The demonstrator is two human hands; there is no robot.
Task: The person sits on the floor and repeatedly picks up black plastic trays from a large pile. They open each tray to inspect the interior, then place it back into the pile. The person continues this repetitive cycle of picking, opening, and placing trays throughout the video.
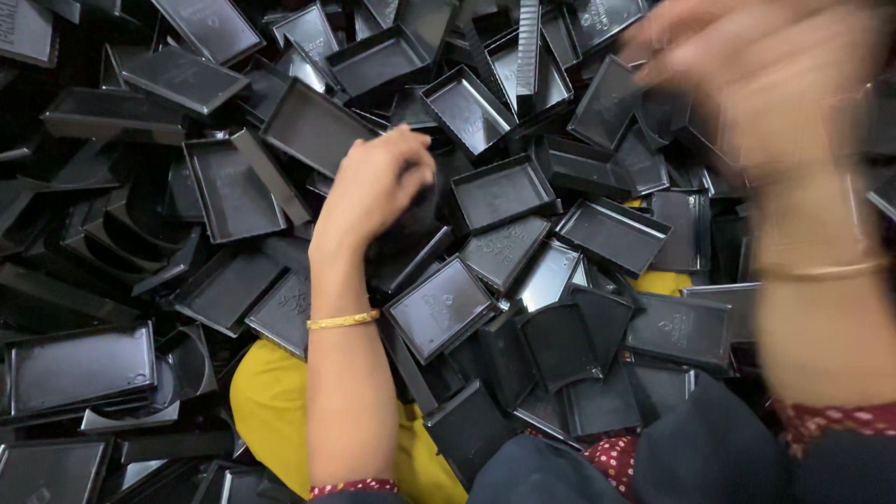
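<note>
Nearest: dark garment with red dotted cuffs (607,457) along the lower edge; yellow cloth (271,401) beneath, partly buried.

Left forearm with a thin gold bangle (343,320), reaching up into the heap. Left hand (378,182), fingers curled downward around something dark among the trays; whether it grips a piece cannot be told.

Right wrist with a second bangle (821,271). Right hand (756,56), raised at upper right, heavily blurred; its hold cannot be told. The two hands are well apart.

Surrounding and beyond: pile of black plastic trays (495,191), shallow, rectangular, lying at all angles, some upturned, some face down, filling the view to the far edge. Nested trays (79,364) at the left.
</note>
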